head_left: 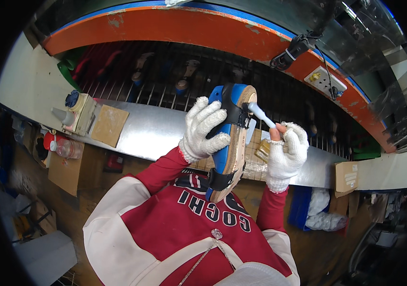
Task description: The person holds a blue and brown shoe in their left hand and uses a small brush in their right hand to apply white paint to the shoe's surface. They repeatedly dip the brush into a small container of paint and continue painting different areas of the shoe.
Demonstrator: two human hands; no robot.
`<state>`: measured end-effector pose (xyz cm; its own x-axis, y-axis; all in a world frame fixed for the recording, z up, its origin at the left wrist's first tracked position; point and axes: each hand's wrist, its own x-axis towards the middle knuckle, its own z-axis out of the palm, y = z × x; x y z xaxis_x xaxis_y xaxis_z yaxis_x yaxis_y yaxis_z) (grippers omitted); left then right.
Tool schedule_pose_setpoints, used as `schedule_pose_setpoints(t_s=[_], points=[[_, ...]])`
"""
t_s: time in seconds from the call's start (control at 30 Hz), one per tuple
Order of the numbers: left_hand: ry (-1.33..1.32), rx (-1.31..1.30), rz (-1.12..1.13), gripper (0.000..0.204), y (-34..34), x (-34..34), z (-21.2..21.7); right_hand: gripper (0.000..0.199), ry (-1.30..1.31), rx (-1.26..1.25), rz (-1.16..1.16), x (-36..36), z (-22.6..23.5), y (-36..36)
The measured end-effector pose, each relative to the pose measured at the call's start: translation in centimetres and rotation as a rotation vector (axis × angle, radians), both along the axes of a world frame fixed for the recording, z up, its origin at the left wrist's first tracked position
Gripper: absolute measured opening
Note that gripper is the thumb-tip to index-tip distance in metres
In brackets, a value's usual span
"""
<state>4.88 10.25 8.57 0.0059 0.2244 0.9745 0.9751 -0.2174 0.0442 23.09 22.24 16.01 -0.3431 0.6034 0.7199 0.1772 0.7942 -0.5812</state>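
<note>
Upright in front of my chest is a sandal (pixel 236 148) on a blue shoe last, with black straps and a tan, cork-like sole turned to the right. My left hand (pixel 203 128), in a white knitted glove, grips its blue and black side. Bare fingertips show at the end of the white glove on my right hand (pixel 287 155). Between them they pinch a small pale blue-grey tool (pixel 262 115) with a thick rounded end. That end is at the sole's edge by the upper black strap; I cannot tell if it touches.
Behind the hands runs a conveyor of metal rods (pixel 158 93) with more lasts, under an orange beam (pixel 165 28). A metal ledge (pixel 141 133) holds a tan square plate (pixel 110 125) and a pale container (pixel 83 112). A cardboard box (pixel 346 177) stands right; a socket panel (pixel 325 81) sits on the beam.
</note>
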Motion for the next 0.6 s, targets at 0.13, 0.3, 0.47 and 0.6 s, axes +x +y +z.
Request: schedule_pose_setpoints(t_s=[0.13,0.3,0.47,0.6], points=[[-0.03,0.022,0.003,0.054,0.3,-0.4,0.1,0.02,-0.102,-0.065,0.14,0.7,0.3,0.6],[-0.022,0.05,0.042,0.064,0.6,-1.0,0.6,0.02,-0.201,-0.161,0.237,1.3,0.0,0.9],[0.001,0.051,0.054,0.06,1.0,-2.2,1.3,0.02,-0.153,-0.216,0.299,1.5,-0.3,0.3],[-0.003,0.049,0.007,0.062,1.4,-3.0,1.6,0.023,-0.159,-0.123,0.273,1.8,-0.3,-0.2]])
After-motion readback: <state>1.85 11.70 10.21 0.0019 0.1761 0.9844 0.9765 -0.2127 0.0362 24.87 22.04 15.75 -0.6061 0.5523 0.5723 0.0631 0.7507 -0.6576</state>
